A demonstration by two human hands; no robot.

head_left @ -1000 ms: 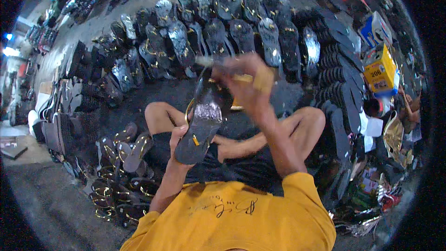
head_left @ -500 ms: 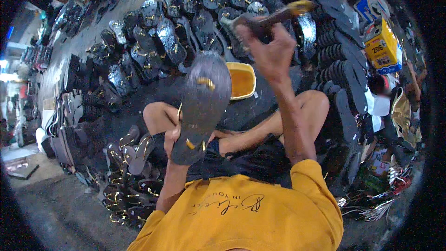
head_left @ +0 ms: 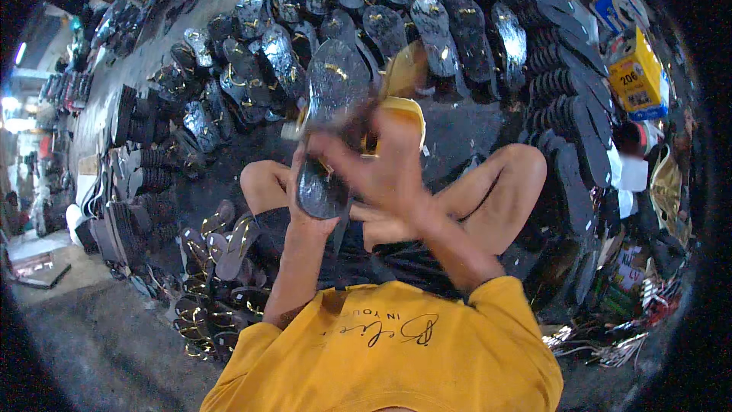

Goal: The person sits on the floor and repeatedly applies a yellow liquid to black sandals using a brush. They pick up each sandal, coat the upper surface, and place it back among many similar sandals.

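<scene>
Above the crossed legs, the left hand (head_left: 316,202) grips a dark sandal sole (head_left: 329,126) held upright. Blurred, the right hand (head_left: 381,164) crosses it, its grip unclear. Behind sits a yellow tub (head_left: 408,111), contents hidden, among rows of soles (head_left: 427,23).

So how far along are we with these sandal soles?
Done, by the look of it: rows of glossy dark soles laid out on the floor ahead. In hand: the left hand grips one dark sole upright while the blurred right hand works a brush over it, above a yellow tub. Left: stacked soles at the right, apparently untreated.
</scene>
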